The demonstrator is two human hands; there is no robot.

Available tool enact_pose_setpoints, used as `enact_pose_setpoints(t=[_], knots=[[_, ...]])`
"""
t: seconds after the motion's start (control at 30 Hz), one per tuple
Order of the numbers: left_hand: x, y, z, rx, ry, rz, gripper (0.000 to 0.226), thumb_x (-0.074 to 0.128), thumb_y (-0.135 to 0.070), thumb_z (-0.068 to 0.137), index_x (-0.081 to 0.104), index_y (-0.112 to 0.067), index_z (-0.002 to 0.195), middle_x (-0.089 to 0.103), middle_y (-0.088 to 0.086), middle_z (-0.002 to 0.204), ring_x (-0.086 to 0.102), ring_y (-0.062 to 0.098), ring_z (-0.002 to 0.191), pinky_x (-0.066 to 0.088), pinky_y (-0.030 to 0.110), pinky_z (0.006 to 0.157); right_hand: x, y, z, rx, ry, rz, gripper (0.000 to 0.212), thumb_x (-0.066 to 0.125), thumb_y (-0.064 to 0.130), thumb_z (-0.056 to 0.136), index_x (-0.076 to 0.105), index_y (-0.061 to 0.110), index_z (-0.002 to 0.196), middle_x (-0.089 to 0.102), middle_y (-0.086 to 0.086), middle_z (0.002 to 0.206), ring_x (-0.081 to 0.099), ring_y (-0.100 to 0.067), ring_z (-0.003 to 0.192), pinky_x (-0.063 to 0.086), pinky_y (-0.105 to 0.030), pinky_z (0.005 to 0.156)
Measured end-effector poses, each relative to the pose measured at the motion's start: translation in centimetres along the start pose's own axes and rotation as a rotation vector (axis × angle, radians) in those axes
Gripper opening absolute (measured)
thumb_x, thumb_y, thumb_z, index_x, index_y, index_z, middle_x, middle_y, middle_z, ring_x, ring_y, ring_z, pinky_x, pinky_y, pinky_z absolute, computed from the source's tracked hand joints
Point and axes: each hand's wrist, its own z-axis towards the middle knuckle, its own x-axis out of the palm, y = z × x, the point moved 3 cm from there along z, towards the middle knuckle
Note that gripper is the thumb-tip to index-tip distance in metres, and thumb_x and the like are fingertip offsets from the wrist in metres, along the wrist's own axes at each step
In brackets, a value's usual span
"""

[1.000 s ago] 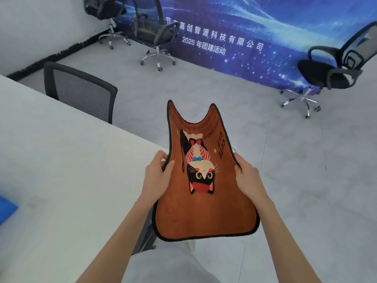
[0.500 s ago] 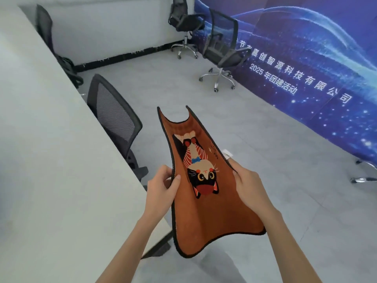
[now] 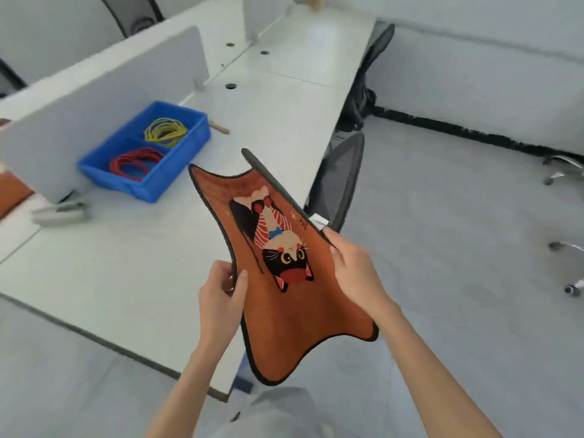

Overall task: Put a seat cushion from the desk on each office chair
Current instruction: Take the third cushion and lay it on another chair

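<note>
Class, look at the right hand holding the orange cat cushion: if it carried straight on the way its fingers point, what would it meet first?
The right hand points up and left along the cushion, so it would probably slide over the cushion first, then reach the white desk. Depth is uncertain.

Seat cushion – soft matt cloth, short nap, black stitched edging, printed cat. Desk smooth, matt white laminate. Blue tray glossy plastic – rubber bands inside. Chair back black mesh fabric. Divider panel matt grey.
</note>
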Motion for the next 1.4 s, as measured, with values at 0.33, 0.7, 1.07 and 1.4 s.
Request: enact_pose_setpoints(t=[0.33,0.7,1.07,1.4], knots=[[-6.5,3.6,6.3,-0.185,-0.518,0.046,0.009,0.049,-0.011,0.092,0.046,-0.008,0.085,0.048,0.000,0.067,0.045,0.015,0.061,0.040,0.015,0.050,10.1,7.4,14.5,-0.398,0.375,0.136,0.048,0.033,0.004,0.096,0.038,0.024,0.140,0.060,-0.009,0.126,0.058,-0.026,0.110,0.042,-0.026,0.095],[-6.2,15.5,4.9,-0.852,-0.585,0.074,0.024,0.045,-0.012,0.094,0.046,0.000,0.114,0.059,0.023,0.113,0.054,0.030,0.089,0.045,0.040,0.077,18.3,1.0,24.2,-0.229,0.602,-0.211,0.051,0.032,0.003,0.089,0.042,0.023,0.135,0.059,-0.017,0.125,0.056,-0.035,0.109,0.045,-0.035,0.095],[-2.2,13.8,6.5,-0.788,-0.552,0.407,0.060,0.051,-0.010,0.090,0.024,-0.005,0.143,0.027,0.014,0.151,0.022,0.027,0.141,0.023,0.039,0.115,17.2,-1.6,27.5,-0.158,0.681,-0.352,0.052,0.038,0.008,0.090,0.026,0.003,0.140,0.042,-0.022,0.137,0.046,-0.034,0.120,0.041,-0.042,0.101],[14.7,1.4,16.3,-0.172,0.327,0.278,0.040,0.047,-0.025,0.093,0.045,-0.015,0.132,0.048,0.001,0.139,0.042,0.015,0.130,0.030,0.023,0.106,-1.7,-6.1,30.9,-0.129,-0.014,-0.091,0.043,0.043,0.004,0.090,0.042,0.005,0.133,0.041,-0.011,0.142,0.030,-0.024,0.135,0.022,-0.031,0.111]])
